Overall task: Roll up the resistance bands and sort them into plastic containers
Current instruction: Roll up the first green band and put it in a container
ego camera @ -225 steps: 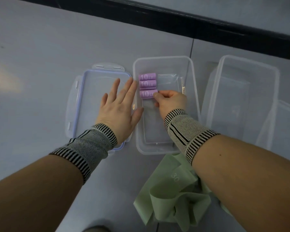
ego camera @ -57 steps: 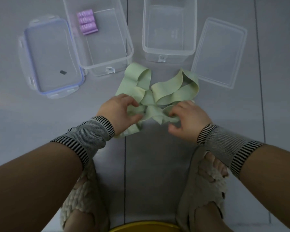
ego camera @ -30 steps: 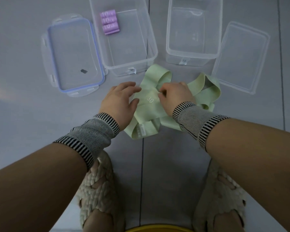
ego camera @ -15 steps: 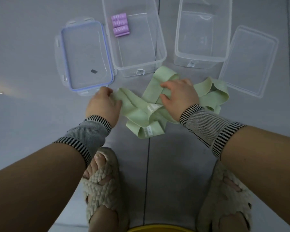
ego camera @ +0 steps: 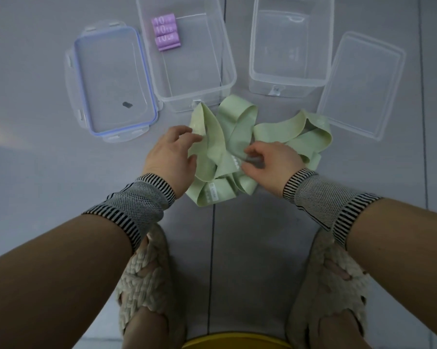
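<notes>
While the left hand (ego camera: pixel 170 153) touches the green bands (ego camera: pixel 237 149) with loose fingers, the right hand (ego camera: pixel 270 159) seemingly pinches them on the floor.

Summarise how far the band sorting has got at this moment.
Done: three purple rolls lie in the left container. In hand: the green bands sit in an unrolled tangle on the floor; the left hand touches one loop with relaxed fingers, and the right hand pinches a strand. Left: rolling the green ones and placing them, probably in the bare right container. Both lids are off.
</notes>
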A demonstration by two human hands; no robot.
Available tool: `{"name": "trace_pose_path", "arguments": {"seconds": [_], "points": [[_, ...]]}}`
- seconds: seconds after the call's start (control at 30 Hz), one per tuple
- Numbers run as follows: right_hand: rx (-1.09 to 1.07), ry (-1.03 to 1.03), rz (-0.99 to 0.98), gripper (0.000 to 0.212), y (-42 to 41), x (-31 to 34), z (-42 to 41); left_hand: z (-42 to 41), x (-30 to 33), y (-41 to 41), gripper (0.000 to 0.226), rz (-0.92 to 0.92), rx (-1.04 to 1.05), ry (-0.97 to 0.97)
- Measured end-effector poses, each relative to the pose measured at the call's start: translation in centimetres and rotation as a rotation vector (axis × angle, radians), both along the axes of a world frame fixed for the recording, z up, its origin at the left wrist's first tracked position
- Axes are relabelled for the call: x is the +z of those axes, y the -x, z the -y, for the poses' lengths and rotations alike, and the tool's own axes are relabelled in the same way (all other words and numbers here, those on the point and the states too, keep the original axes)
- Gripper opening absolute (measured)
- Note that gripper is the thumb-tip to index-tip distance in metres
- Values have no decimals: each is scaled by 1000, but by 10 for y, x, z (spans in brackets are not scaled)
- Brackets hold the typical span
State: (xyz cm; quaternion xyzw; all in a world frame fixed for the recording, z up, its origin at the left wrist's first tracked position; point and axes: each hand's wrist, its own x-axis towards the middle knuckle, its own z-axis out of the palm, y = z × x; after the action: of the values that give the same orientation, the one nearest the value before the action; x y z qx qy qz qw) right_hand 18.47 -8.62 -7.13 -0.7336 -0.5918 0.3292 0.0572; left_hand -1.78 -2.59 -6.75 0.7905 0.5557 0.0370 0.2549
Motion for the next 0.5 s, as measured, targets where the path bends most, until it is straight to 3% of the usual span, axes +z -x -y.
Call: {"name": "trace_pose_path", "arguments": {"seconds": [0.1,0.2,0.4,0.5], "points": [[75,69,128,42,-1,-9,-2,3,-1,-5,41,-34,-46,23],[82,95,122,26,1,-12,-2,3,-1,-9,42,-64,-85,40],[-271,-350,80,8,-21,23,-7,5,1,-15,44,-66,-90,91],[-377,-306,154,20,-48,23,2,10,2,-23,46,-85,-132,123]]}}
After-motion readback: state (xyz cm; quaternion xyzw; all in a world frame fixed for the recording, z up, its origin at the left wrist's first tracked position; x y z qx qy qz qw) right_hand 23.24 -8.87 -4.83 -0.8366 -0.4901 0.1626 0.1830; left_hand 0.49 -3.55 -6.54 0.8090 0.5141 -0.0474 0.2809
